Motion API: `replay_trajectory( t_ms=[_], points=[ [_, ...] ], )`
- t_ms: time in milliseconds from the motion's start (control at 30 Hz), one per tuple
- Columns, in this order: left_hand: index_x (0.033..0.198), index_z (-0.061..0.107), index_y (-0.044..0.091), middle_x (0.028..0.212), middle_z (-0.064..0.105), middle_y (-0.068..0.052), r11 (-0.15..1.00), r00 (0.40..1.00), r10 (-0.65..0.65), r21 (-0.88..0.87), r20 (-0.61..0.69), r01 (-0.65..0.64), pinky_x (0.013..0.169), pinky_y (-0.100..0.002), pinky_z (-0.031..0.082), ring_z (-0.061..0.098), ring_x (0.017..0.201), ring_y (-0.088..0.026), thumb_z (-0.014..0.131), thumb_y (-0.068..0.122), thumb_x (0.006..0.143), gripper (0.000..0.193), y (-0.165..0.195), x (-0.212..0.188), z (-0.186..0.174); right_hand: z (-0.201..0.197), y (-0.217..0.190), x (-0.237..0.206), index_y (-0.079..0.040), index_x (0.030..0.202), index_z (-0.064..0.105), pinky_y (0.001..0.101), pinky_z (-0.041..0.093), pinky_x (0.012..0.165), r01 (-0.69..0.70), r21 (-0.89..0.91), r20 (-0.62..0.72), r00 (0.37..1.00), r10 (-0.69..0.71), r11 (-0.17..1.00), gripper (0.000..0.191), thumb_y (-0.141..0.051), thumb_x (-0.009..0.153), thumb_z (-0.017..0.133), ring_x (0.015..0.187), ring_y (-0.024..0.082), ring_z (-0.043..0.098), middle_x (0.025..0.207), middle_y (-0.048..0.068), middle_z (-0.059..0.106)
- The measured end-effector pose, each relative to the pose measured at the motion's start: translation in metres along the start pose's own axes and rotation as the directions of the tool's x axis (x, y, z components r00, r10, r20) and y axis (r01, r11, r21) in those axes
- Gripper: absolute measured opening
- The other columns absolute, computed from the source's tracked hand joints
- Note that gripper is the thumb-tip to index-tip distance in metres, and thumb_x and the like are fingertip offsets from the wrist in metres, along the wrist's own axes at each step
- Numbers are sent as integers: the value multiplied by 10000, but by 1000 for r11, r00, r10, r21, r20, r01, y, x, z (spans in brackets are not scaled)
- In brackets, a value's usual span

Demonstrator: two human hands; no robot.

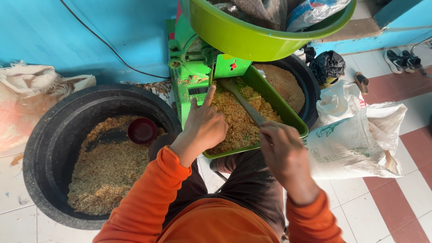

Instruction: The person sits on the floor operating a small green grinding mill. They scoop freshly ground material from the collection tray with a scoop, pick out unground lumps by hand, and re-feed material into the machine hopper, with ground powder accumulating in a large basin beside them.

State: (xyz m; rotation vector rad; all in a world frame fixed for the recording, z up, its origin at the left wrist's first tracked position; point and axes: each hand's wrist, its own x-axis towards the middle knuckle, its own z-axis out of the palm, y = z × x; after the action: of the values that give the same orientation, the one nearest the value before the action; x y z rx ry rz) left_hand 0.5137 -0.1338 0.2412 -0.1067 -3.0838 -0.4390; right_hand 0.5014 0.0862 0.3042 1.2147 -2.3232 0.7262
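Observation:
A green machine (194,67) stands against the blue wall with a green feed tray (278,102) sloping toward me, full of chopped tan feed (234,119). My left hand (203,126) rests on the feed at the tray's left side, index finger pointing up toward the machine's inlet, holding nothing. My right hand (281,148) grips the handle of a wooden stick (242,101) whose far end lies in the feed near the inlet. I wear orange sleeves.
A large black tub (49,148) at left holds ground meal and a dark red bowl (142,130). A second black tub (308,83) sits behind the tray. A green basin (252,38) tops the machine. White sacks (355,139) lie at right; shoes (400,60) lie beyond.

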Motion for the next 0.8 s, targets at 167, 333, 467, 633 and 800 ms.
replay_trajectory(
  t_ms=[167,333,467,633,800],
  points=[
    [724,746,3,1040,697,-271,999,998,-7,34,57,5,1091,-764,273,201,1534,-424,590,262,899,349,3,1,-6,24,6,-1,-7,1039,675,359,603,844,13,-7,-43,999,-13,1000,204,13,859,770,972,257,728,1111,125,736],
    [757,737,-3,1038,703,-250,999,999,-7,37,32,6,1098,-788,238,228,1522,-427,566,278,940,376,7,-2,-14,-32,11,-16,-30,1085,658,273,617,781,-140,12,-177,974,140,990,197,3,940,786,906,170,755,1156,90,742],
    [914,723,16,1086,689,-220,957,991,124,256,53,-134,1078,-793,247,359,1406,-444,603,200,873,224,3,12,-5,-80,12,-43,43,1130,621,255,623,865,-279,179,-245,916,317,943,177,61,1023,760,993,194,744,1166,188,729],
    [1028,668,-11,1037,691,-196,947,947,319,23,-20,-319,971,-501,537,670,1053,-339,601,173,967,206,-4,84,36,-103,14,-73,88,1140,572,256,616,955,-283,316,-416,816,401,905,182,113,1060,733,1043,231,733,1203,263,719],
    [959,664,-6,963,692,-200,886,889,414,-136,-197,-443,856,-484,548,667,968,-368,741,118,805,212,15,148,79,-105,19,-93,84,1104,543,265,591,1010,-221,420,-491,761,425,880,177,174,1065,690,1078,241,719,1189,267,671]
  ],
)
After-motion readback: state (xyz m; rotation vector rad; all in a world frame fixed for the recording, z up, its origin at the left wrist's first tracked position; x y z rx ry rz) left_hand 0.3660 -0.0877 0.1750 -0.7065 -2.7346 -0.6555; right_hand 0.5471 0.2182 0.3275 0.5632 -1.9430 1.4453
